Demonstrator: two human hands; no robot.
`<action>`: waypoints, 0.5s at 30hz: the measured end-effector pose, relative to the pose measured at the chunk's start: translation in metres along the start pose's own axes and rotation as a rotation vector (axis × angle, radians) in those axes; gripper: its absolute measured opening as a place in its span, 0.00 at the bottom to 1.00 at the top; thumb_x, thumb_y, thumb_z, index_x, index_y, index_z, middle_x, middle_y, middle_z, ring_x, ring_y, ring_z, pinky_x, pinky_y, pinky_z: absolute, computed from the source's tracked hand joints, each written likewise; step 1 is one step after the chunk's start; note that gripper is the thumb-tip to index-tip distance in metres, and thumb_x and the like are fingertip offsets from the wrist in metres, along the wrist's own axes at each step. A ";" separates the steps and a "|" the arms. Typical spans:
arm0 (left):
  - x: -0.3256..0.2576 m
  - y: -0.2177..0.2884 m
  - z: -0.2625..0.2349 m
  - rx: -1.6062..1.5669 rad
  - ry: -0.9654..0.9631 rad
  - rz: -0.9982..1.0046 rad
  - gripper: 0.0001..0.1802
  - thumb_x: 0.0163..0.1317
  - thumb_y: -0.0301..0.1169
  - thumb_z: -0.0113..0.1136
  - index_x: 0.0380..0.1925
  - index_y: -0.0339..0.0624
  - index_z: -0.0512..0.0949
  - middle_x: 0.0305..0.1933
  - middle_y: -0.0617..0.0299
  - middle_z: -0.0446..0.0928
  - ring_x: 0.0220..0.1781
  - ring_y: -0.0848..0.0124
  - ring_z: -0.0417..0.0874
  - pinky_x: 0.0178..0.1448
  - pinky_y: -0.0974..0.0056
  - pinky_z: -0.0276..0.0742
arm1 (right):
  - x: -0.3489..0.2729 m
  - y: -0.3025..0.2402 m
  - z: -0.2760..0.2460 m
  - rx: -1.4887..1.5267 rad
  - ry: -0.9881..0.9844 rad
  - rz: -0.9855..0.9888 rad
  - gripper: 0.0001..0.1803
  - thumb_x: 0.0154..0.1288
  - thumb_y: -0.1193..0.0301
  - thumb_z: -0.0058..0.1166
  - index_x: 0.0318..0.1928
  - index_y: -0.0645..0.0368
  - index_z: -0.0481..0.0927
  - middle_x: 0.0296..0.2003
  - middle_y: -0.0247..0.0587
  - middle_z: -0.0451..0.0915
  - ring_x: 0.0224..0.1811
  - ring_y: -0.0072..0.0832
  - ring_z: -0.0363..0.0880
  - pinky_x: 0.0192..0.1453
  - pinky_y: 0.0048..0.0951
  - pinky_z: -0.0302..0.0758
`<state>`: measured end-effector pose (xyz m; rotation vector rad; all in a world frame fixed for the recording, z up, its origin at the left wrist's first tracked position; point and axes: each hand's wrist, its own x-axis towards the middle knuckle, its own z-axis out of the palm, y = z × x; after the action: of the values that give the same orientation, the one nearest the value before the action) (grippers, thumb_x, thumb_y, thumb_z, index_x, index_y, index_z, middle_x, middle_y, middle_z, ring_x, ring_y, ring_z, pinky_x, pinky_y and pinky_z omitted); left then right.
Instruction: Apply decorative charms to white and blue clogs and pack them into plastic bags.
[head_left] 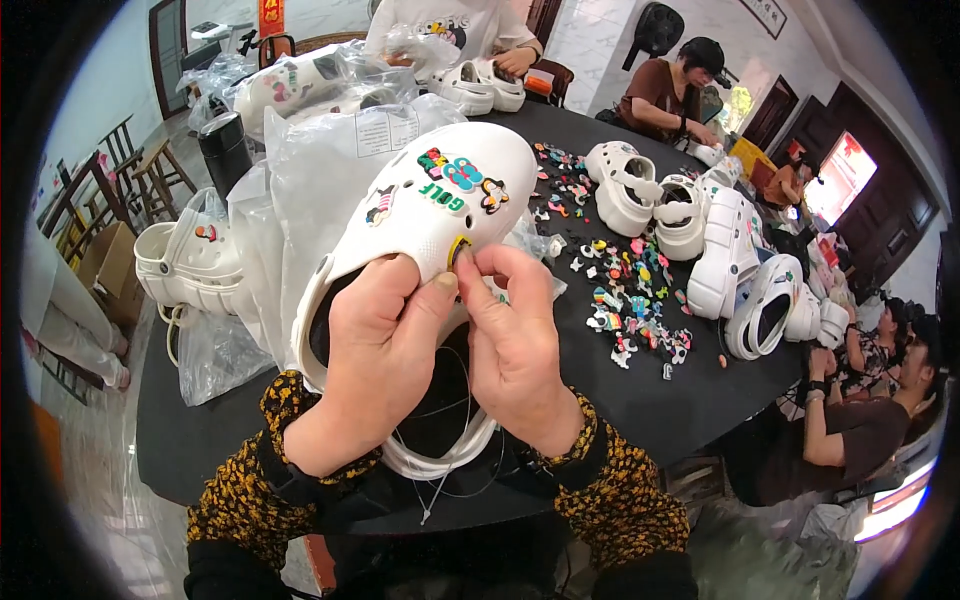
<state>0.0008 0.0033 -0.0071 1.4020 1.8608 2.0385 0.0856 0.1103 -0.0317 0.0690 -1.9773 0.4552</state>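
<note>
A white clog [415,222] is held up in front of me, its toe pointing away. Colourful shoe charms [462,172] sit on its upper, among them flowers, green letters and small figures. My left hand [365,350] grips the clog by its opening, fingers inside and thumb on the outer side. With thumb and fingers my right hand [515,350] pinches a yellow-edged dark charm [459,247] against the clog's side. The charm is partly covered by the fingertips. Below my hands hang a white heel strap [440,465] and a thin clear cord [425,515].
Loose charms [635,295] lie scattered on the black table [570,425]. White clogs [725,250] line its right side. At left are a bagged clog [205,255], clear plastic bags [235,365] and a black flask [224,150]. Several people sit around, one [665,95] handling a clog.
</note>
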 end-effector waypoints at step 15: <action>0.025 -0.023 -0.009 0.262 -0.091 -0.068 0.10 0.62 0.27 0.52 0.29 0.28 0.74 0.19 0.55 0.72 0.22 0.75 0.69 0.28 0.65 0.67 | 0.008 0.036 -0.034 0.152 0.202 0.318 0.11 0.56 0.86 0.47 0.36 0.64 0.80 0.35 0.44 0.78 0.37 0.33 0.78 0.42 0.27 0.73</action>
<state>-0.0311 0.0169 -0.0100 1.4353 2.1661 1.7192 0.1024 0.1568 -0.0218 -0.1915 -1.7567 0.7872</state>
